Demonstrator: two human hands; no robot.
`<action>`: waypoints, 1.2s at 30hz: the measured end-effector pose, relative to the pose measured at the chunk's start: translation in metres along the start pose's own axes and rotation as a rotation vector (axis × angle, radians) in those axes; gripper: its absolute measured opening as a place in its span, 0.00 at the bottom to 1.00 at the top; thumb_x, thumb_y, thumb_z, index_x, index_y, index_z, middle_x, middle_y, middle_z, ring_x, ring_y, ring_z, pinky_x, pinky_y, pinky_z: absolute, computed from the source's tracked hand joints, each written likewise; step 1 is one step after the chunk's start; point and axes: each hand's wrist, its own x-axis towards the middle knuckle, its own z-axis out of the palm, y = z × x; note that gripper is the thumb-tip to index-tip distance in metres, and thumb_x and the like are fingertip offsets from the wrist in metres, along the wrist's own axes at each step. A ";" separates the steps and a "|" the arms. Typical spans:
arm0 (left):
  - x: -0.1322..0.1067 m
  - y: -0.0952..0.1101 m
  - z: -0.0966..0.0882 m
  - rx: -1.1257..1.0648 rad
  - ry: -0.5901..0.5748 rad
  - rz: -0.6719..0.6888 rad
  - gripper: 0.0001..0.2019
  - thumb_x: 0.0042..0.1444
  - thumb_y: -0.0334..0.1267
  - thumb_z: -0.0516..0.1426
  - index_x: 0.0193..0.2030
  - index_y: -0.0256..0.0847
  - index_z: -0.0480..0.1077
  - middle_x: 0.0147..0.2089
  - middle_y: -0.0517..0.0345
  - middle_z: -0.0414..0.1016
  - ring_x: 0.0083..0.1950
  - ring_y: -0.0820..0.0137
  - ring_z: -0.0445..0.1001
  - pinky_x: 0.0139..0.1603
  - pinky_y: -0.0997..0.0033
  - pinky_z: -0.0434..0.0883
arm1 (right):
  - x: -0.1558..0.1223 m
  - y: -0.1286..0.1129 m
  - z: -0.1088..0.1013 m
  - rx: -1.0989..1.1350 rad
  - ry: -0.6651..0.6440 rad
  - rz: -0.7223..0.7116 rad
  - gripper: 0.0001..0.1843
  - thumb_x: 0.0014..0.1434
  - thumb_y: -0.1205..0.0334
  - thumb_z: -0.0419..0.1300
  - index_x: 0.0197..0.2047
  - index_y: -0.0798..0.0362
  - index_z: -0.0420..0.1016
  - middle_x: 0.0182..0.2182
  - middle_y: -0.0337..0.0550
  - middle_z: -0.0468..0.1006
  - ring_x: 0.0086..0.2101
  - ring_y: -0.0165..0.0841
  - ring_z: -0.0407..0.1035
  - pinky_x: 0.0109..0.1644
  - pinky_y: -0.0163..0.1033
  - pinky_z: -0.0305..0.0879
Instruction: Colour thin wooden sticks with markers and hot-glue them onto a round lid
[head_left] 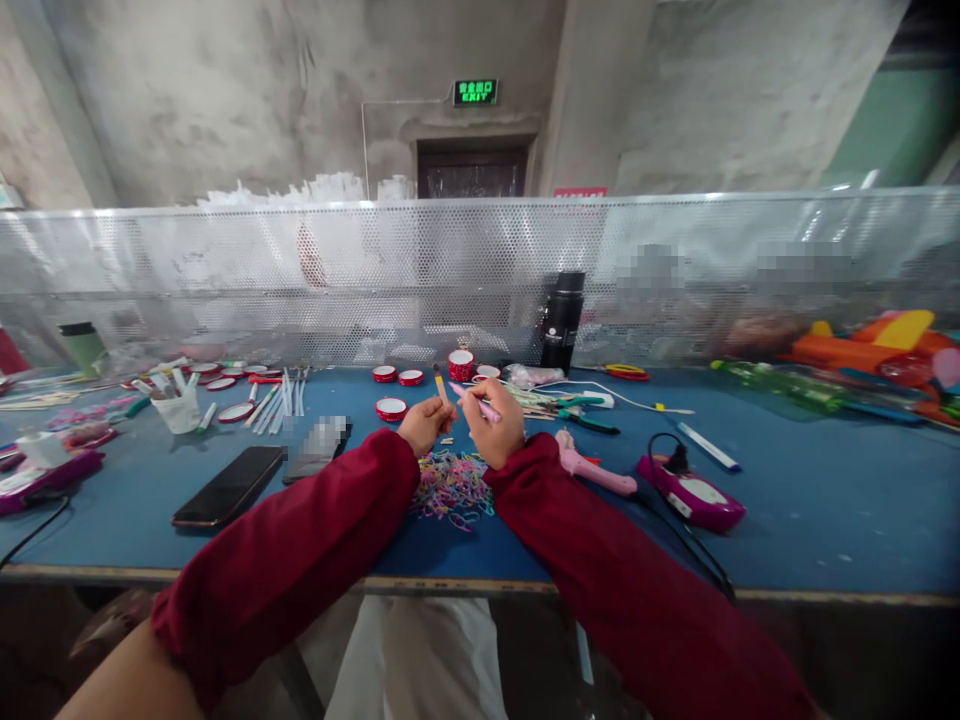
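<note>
Concrete walls (pixel 225 90), blue table (pixel 825 500), stick (pixel 440 384) held.

Long dark red sleeves (pixel 315 530), white trousers (pixel 420 650)

A small factory workshop for hand assembly. Bare concrete walls (pixel 225 100) rise behind, with a green exit sign (pixel 475 92) over a dark door (pixel 471 172). A long blue bench (pixel 825 500), backed by a perforated metal screen (pixel 225 270), carries a pink glue gun (pixel 592 470), pliers (pixel 589 421), red lids (pixel 391 408), white sticks (pixel 281 400) and loose rubber bands (pixel 452 487).
</note>
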 end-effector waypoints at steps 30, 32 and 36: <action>0.001 0.001 0.000 -0.014 -0.007 0.029 0.16 0.54 0.49 0.58 0.27 0.37 0.64 0.17 0.65 0.60 0.19 0.80 0.55 0.21 0.76 0.50 | 0.000 0.003 0.001 0.016 0.000 0.022 0.06 0.60 0.61 0.54 0.31 0.50 0.68 0.27 0.40 0.74 0.29 0.33 0.67 0.35 0.38 0.62; 0.001 0.000 0.000 -0.017 -0.018 0.028 0.17 0.53 0.50 0.58 0.26 0.37 0.64 0.17 0.65 0.60 0.19 0.80 0.54 0.21 0.76 0.50 | 0.000 0.002 0.001 0.017 -0.007 0.008 0.06 0.59 0.61 0.54 0.30 0.50 0.68 0.27 0.40 0.74 0.30 0.33 0.67 0.35 0.38 0.62; 0.001 -0.001 -0.001 -0.038 -0.034 0.048 0.19 0.51 0.52 0.60 0.25 0.37 0.62 0.18 0.64 0.60 0.20 0.80 0.55 0.22 0.76 0.51 | 0.000 0.001 0.002 0.001 -0.033 -0.003 0.07 0.59 0.61 0.55 0.29 0.50 0.68 0.26 0.40 0.73 0.29 0.33 0.67 0.35 0.38 0.62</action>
